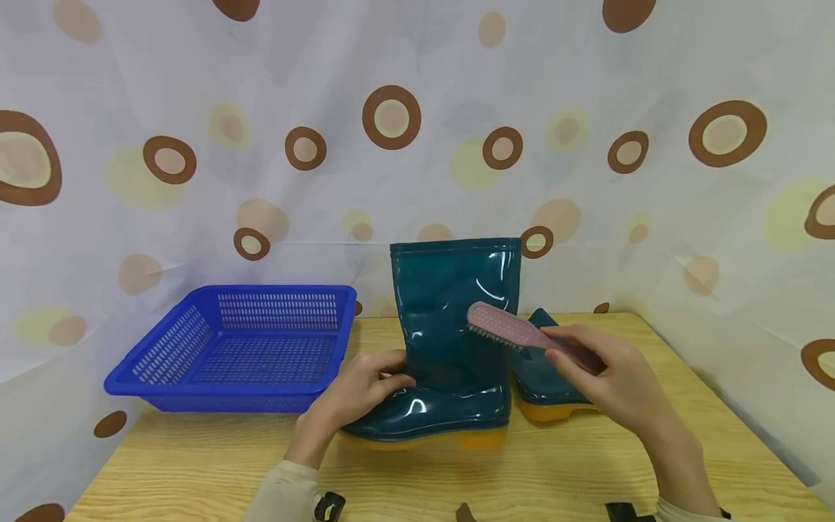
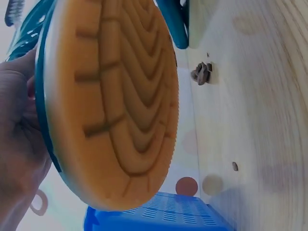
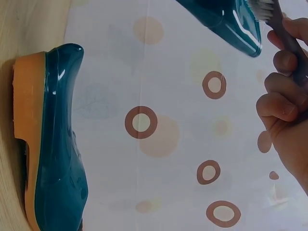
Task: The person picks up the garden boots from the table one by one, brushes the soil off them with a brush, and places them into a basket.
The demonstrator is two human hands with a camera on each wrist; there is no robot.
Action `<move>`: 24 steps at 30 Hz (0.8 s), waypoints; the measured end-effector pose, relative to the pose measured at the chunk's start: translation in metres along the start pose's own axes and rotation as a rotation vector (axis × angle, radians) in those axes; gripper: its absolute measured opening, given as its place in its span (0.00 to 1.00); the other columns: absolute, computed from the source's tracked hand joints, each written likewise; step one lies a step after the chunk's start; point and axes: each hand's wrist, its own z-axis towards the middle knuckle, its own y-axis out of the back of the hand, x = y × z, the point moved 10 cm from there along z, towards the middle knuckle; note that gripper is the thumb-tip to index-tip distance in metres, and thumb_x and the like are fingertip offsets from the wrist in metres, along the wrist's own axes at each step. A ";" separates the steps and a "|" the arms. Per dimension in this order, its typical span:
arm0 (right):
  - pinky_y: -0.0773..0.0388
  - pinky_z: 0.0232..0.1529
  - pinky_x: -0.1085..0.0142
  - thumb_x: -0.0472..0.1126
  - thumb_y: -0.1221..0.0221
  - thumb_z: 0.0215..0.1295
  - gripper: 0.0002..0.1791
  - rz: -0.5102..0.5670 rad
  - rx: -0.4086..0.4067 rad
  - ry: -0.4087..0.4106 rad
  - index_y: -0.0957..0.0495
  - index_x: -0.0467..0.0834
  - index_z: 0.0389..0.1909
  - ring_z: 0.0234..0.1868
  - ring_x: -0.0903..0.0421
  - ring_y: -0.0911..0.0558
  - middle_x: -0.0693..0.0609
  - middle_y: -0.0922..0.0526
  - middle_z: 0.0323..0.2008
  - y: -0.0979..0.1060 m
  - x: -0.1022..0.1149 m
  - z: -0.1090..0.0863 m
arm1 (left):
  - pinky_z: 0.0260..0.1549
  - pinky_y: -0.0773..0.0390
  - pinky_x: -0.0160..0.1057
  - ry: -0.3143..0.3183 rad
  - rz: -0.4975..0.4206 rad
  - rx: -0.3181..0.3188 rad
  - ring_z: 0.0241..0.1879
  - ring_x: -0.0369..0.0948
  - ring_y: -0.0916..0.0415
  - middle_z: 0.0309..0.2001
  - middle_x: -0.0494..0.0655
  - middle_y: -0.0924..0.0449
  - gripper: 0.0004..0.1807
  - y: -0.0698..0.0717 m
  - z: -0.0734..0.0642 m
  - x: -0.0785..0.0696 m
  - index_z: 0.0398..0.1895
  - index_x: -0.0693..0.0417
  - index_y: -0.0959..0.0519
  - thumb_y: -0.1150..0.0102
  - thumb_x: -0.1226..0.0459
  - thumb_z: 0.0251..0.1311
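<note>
Left hand point(image 1: 359, 390) clamps fingers on upright boot point(image 1: 450, 333) at 8 o'clock, likely steadying it; right hand point(image 1: 616, 373) clamps brush point(image 1: 505, 324).

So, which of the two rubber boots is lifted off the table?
The rubber boot held by the left hand, nearer the blue plastic basket; the other boot, farther right, rests on the table.

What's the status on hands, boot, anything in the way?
Left hand grips boot, raised off table. Right hand holds pink brush at boot's shaft, contact unclear. Second boot on table, right side; nothing seen between brush and raised boot.
</note>
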 end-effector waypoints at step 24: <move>0.27 0.32 0.81 0.24 0.31 0.51 0.22 -0.005 -0.052 -0.036 0.15 0.43 0.48 0.33 0.72 0.23 0.60 0.15 0.40 0.012 -0.005 -0.002 | 0.45 0.16 0.36 -0.016 -0.027 0.043 0.45 0.34 0.16 0.49 0.47 0.13 0.16 0.058 -0.016 -0.024 0.57 0.53 0.18 0.38 0.65 0.66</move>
